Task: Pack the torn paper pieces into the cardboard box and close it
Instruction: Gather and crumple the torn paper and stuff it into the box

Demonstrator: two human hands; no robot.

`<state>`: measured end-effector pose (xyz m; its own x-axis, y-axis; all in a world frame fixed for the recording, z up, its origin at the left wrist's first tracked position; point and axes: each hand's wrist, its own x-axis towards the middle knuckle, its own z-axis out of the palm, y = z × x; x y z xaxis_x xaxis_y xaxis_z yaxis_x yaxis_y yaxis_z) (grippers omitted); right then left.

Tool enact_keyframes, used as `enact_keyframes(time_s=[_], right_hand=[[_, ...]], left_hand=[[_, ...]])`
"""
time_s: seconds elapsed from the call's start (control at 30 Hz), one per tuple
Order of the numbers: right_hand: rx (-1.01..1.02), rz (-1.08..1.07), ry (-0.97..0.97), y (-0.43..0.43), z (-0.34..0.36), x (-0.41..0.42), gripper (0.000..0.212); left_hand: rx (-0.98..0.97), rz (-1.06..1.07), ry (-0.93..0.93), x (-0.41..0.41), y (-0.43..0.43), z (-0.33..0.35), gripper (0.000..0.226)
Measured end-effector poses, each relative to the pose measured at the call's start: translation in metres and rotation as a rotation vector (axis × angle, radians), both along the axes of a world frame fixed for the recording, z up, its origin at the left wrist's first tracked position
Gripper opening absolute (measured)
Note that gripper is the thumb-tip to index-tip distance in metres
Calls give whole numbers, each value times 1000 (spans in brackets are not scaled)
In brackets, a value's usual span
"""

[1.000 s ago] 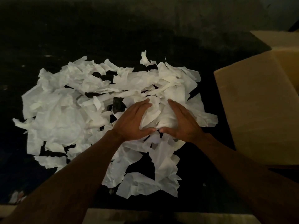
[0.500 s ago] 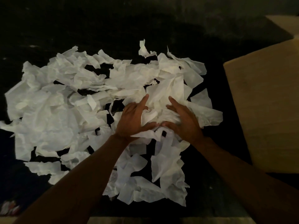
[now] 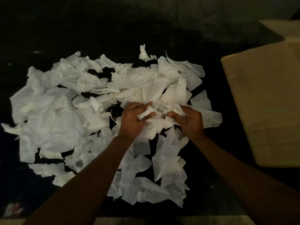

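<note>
barely begun: both hands, left hand [image 3: 134, 120] and right hand [image 3: 190, 122], bunch torn paper pieces [image 3: 65, 114] on the dark bench [image 3: 97, 30]; seemingly nothing boxed, cardboard box [image 3: 266, 103] unclosed.

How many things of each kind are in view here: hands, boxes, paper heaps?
Hands: 2, the left hand and the right hand, both gripping scraps.
Cardboard box: 1, at the right edge.
Heap of torn paper pieces: 1; the single scraps are too many and too overlapped to count.
Total: 4.
</note>
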<state>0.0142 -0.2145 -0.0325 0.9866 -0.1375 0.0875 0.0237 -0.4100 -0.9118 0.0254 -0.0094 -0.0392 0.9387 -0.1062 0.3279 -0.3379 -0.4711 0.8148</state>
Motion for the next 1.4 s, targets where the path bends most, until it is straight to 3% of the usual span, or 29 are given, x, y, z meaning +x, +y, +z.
enact_keyframes(time_s=[0.17, 0.3, 0.47, 0.53, 0.63, 0.83, 1.1, 1.4], right_hand=[[101, -75, -77, 3, 33, 5, 24], [38, -7, -188, 8, 63, 9, 39], [-140, 48, -339, 14, 95, 9, 40], [-127, 53, -380, 17, 106, 9, 38], [-77, 76, -409, 20, 130, 0, 52], [5, 37, -485, 16, 173, -13, 43], [49, -141, -544, -33, 227, -38, 38], [-201, -443, -607, -156, 254, -87, 41]], left_hand=[[-116, 95, -11, -1, 1, 36, 43], [-61, 117, -125, -4, 2, 67, 45], [38, 132, -239, -11, 7, 102, 47], [39, 141, -243, -14, 10, 112, 48], [20, 168, -247, -26, 13, 130, 49], [87, 206, -337, -41, 12, 172, 53], [14, 67, -475, -26, -35, 221, 49], [-159, -186, -501, -27, -182, 246, 48]])
